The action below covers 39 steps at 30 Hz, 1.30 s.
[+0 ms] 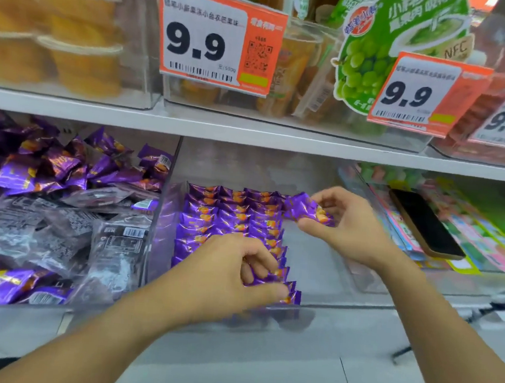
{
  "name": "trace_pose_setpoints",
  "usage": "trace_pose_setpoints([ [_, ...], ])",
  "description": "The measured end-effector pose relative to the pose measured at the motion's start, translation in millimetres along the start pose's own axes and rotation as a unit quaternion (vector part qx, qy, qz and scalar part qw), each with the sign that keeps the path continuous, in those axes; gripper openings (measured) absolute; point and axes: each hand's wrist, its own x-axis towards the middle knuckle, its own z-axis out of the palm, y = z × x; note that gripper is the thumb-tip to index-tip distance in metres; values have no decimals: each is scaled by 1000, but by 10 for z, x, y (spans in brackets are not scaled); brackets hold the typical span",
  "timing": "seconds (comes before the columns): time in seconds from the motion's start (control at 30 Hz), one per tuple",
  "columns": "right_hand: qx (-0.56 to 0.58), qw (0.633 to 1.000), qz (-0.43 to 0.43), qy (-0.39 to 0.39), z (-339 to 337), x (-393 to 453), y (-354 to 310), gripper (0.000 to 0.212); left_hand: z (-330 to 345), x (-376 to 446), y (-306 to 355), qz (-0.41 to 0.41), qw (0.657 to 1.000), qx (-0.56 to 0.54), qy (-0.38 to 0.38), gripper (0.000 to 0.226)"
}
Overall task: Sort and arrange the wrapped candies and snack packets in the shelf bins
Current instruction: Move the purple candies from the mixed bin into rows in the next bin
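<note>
Purple wrapped candies [230, 217] stand in neat rows on the left side of a clear middle bin [323, 271] on the lower shelf. My left hand [225, 277] rests on the nearest rows, its fingers pinched on the front candies of the row [280, 277]. My right hand [349, 224] hovers above the bin's bare right half, holding a small bunch of purple candies [307, 211] between thumb and fingers. The clear left bin [154, 213] holds a loose heap of purple packets [48, 167] and dark grey packets [58, 229].
A black phone [425, 224] lies on colourful packets in the right bin. The upper shelf [250, 133] carries clear bins of yellow jelly cups [82, 66] and orange price tags reading 9.9 [215, 38]. Below the shelf is grey floor.
</note>
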Motion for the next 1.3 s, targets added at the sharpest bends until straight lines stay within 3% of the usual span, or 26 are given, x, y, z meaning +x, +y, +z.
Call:
trace_pose_setpoints([
  [0.1, -207, 977, 30, -51, 34, 360, 251, 40, 16, -33, -80, 30, 993, 90, -72, 22],
  [0.17, -243, 963, 59, -97, 131, 516, 372, 49, 25, -24, -120, 40, 991, 98, -86, 16],
  [0.8, -242, 960, 129, -56, 321, 631, 556, 68, 54, -8, -182, 36, 995, 54, -77, 12],
  [1.03, -204, 966, 145, -59, 339, 628, 524, 89, 61, -20, -186, 33, 995, 53, -72, 12],
  [1.3, -212, 965, 146, -52, 336, 598, 507, 81, 58, -18, -193, 30, 996, 47, -76, 12],
])
